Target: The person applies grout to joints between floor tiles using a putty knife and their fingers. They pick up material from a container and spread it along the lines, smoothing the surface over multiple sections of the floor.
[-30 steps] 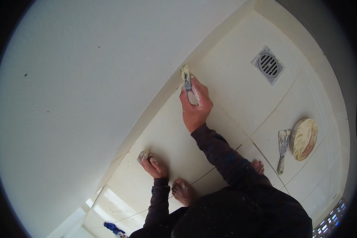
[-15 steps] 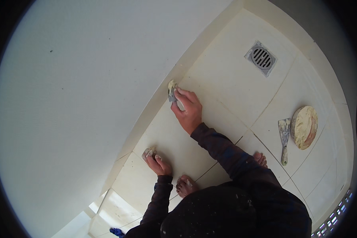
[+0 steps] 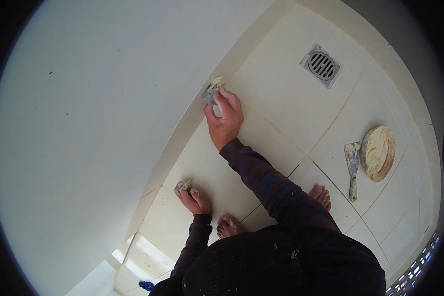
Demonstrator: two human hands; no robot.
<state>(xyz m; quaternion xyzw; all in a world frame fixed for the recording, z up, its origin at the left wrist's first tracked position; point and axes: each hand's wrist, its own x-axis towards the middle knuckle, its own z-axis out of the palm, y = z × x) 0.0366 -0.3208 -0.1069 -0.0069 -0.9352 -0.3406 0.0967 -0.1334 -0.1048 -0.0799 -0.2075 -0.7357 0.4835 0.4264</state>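
Observation:
My right hand [image 3: 225,120] grips a small grey scraper blade [image 3: 210,94] between thumb and fingers, with cream putty on its upper end. The blade is up against the tiled skirting [image 3: 182,133] at the foot of the white wall. Lower and to the left, my left hand [image 3: 196,202] is closed around a small putty-smeared piece [image 3: 183,185], close above the floor; its kind is not clear.
A putty knife [image 3: 352,167] lies beside a round container of cream putty [image 3: 378,154] on the right. Farther off, a grey drain grate [image 3: 322,65] is set into the tiles. My bare feet [image 3: 229,226] stand below the hands; a blue crumpled thing [image 3: 146,285] lies lower left.
My right hand has slid the scraper up along the skirting, away from me, and the blade has tilted. My left hand keeps its hold in nearly the same place.

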